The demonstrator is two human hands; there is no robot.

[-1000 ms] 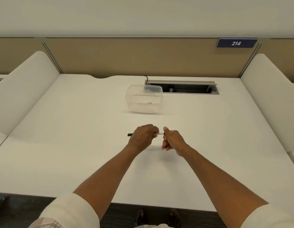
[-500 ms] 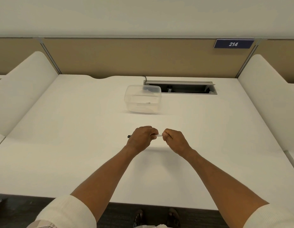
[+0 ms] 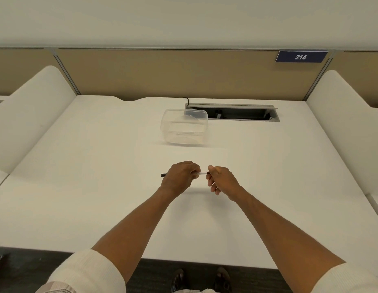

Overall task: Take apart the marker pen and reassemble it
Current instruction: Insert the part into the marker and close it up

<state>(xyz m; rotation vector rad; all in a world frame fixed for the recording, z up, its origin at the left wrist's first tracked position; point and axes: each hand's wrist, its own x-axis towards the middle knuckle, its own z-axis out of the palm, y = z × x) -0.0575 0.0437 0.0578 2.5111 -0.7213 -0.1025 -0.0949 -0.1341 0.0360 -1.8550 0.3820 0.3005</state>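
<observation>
A white desk (image 3: 88,187) fills the middle of the frame, walled by white side dividers and a tan back partition (image 3: 162,75) carrying a blue "214" sign (image 3: 301,57) at upper right. Near the far edge, a clear plastic container (image 3: 184,126) sits beside an open cable tray (image 3: 232,113). At centre, held above the desk, the marker pen (image 3: 201,172) lies level: the left hand (image 3: 180,176) grips its barrel, the right hand (image 3: 220,180) pinches its right end

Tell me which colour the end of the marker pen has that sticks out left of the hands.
Black. The head view shows the marker pen with a dark tip beyond the left hand.
</observation>
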